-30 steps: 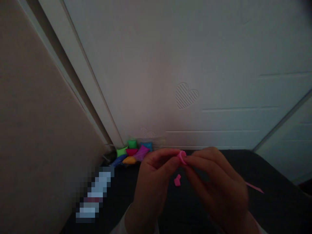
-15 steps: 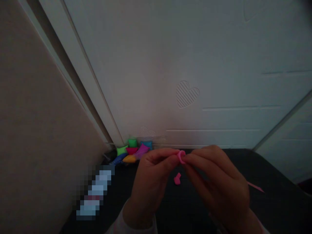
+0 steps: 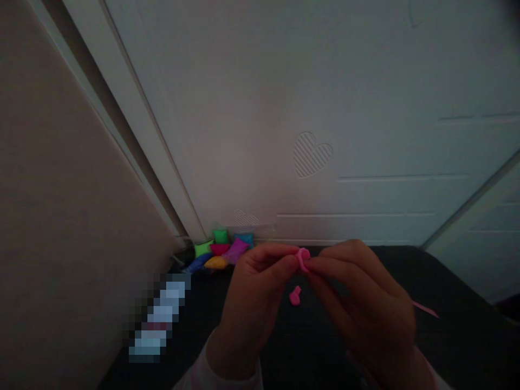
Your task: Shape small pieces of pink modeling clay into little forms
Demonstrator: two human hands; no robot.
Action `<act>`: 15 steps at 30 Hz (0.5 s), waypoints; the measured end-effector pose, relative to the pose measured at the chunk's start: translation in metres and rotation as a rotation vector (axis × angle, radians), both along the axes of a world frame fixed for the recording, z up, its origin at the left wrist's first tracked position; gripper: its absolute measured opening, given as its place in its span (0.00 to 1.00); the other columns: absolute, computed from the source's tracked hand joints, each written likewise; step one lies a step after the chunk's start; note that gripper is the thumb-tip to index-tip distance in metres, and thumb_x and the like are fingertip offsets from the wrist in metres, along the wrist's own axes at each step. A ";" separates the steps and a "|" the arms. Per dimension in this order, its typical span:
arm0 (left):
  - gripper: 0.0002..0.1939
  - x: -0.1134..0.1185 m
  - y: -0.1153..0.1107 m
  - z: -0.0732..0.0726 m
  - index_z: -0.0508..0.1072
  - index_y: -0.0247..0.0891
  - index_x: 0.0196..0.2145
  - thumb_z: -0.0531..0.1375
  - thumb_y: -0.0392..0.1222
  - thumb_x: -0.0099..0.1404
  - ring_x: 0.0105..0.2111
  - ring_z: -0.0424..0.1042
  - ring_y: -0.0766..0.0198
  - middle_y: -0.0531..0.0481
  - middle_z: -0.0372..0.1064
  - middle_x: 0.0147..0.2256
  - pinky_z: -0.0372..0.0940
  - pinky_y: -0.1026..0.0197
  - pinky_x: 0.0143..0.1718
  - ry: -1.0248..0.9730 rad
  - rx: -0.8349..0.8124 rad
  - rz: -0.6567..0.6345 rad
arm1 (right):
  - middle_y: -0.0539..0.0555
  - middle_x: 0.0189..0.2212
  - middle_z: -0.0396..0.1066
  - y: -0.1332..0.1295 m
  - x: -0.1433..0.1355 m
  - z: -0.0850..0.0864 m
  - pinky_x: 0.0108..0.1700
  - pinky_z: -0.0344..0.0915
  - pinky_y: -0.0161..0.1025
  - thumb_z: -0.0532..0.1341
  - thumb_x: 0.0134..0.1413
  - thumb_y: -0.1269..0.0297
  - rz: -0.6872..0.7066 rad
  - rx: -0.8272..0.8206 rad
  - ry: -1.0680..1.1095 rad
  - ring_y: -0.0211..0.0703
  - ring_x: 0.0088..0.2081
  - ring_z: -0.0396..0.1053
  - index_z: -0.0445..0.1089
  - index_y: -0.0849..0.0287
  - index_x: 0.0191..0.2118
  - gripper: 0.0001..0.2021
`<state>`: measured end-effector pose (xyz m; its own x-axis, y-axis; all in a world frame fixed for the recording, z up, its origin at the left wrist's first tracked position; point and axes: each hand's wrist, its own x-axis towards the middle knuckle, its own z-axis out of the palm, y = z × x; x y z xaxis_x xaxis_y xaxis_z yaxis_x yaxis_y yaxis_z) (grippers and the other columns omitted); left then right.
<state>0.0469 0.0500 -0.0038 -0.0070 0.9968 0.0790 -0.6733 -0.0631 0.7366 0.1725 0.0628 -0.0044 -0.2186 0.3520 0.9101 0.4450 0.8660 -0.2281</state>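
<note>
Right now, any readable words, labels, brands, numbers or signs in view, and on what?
No readable text anywhere.
Pixelated strip at lower left: blocked out, any print unreadable.
Coloured packets: too small and dim to make out any print.
White door: embossed hearts and lines, no lettering visible.
Pink ring in the hands: no marking visible.

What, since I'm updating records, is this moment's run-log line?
left hand: pinching pink loop | right hand: touching its edge | pink lump: on dark table | colored packets: beyond left hand
</note>
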 end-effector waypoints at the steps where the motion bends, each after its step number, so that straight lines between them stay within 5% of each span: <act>1: 0.04 0.000 0.000 0.000 0.79 0.37 0.24 0.69 0.36 0.46 0.22 0.69 0.73 0.54 0.72 0.20 0.65 0.69 0.32 -0.001 0.003 0.000 | 0.50 0.25 0.72 0.000 0.000 0.000 0.28 0.66 0.36 0.61 0.52 0.73 0.007 -0.003 -0.002 0.37 0.27 0.68 0.71 0.57 0.35 0.06; 15: 0.03 0.000 0.000 -0.002 0.78 0.38 0.26 0.67 0.34 0.51 0.26 0.71 0.74 0.55 0.75 0.24 0.65 0.73 0.31 -0.020 0.064 -0.018 | 0.50 0.26 0.72 -0.001 0.002 0.003 0.28 0.65 0.35 0.61 0.50 0.76 0.037 0.012 -0.004 0.36 0.27 0.67 0.70 0.58 0.36 0.07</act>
